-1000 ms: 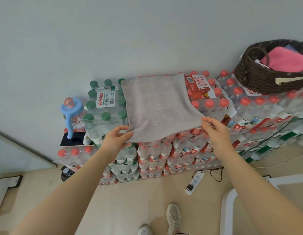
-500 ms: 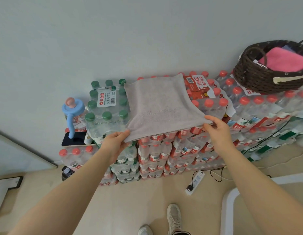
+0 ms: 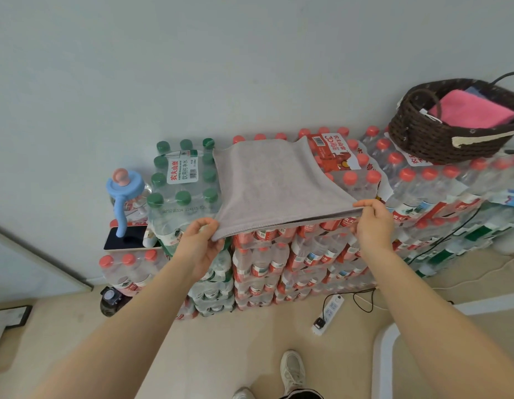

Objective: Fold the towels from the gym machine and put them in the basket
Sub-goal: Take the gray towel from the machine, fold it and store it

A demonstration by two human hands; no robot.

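Note:
A grey towel [image 3: 267, 182] lies folded on top of stacked packs of water bottles [image 3: 279, 254]. Its near edge is lifted off the bottles. My left hand [image 3: 202, 240] pinches the near left corner. My right hand [image 3: 371, 220] pinches the near right corner. A dark brown woven basket [image 3: 428, 139] stands on the bottle packs at the far right, with a folded pink towel [image 3: 474, 110] inside it.
A green-capped bottle pack [image 3: 183, 180] sits left of the towel. A blue looped gadget [image 3: 122, 194] and a phone [image 3: 126, 240] are further left. A white power strip [image 3: 328, 313] with cables lies on the beige floor. My shoes [image 3: 291, 372] show below.
Both hands have raised the near edge of the grey towel a little off the bottles and drawn it taut. The far edge stays on the packs.

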